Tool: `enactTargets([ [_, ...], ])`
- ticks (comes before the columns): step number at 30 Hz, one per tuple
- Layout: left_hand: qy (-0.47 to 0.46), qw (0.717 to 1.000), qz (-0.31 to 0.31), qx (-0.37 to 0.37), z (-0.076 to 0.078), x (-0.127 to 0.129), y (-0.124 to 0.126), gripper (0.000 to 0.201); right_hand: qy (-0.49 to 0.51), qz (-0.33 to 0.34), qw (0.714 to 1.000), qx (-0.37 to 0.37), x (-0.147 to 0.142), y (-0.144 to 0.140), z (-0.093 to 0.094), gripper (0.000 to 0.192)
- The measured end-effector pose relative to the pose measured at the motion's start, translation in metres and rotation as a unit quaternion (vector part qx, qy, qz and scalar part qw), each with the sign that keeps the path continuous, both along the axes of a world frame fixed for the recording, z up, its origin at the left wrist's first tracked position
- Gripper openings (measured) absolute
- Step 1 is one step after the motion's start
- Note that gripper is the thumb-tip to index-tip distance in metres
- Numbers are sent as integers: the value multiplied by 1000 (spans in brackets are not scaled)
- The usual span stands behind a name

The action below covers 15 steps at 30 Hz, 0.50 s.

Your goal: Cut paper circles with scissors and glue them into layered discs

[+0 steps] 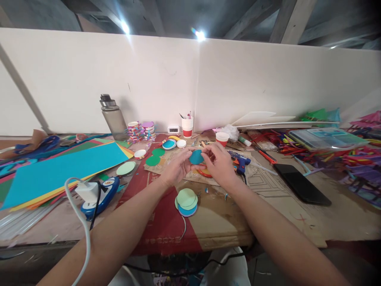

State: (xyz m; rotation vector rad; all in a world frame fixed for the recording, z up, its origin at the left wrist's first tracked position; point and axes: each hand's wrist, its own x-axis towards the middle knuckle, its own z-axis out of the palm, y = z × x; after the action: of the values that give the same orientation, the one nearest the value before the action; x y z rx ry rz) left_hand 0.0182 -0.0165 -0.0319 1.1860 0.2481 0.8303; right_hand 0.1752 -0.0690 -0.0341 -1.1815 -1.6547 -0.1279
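Note:
A blue paper disc (196, 157) is held upright over the middle of the table between my two hands. My left hand (178, 166) grips its left edge, fingers closed on it. On the other side my right hand (218, 162) pinches the right edge with thumb and fingers. Below the hands lies a small pile of light green discs (187, 198) overlapping a blue disc (188, 210). Green discs (153, 160) rest to the left of my left hand. Just beyond my right hand is a blue glue gun (242, 163), partly hidden by it.
Coloured sheets (68, 169), a power strip (104, 200) with a white plug and a bottle (113, 119) occupy the left. Paper cups (187, 128) stand at the back. To the right lie a black phone (300, 183), an orange cutter (267, 156) and a clear plastic box (327, 138).

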Motion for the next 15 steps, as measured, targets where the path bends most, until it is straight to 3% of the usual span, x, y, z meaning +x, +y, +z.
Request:
enactTargets([
  [10,11,993,112,36,-2,0,2,29,-129,43,989,55,-3,-3,-1,23],
  [15,-2,994,108,27,1,-1,2,29,-83,64,993,46,-5,-5,2,22],
])
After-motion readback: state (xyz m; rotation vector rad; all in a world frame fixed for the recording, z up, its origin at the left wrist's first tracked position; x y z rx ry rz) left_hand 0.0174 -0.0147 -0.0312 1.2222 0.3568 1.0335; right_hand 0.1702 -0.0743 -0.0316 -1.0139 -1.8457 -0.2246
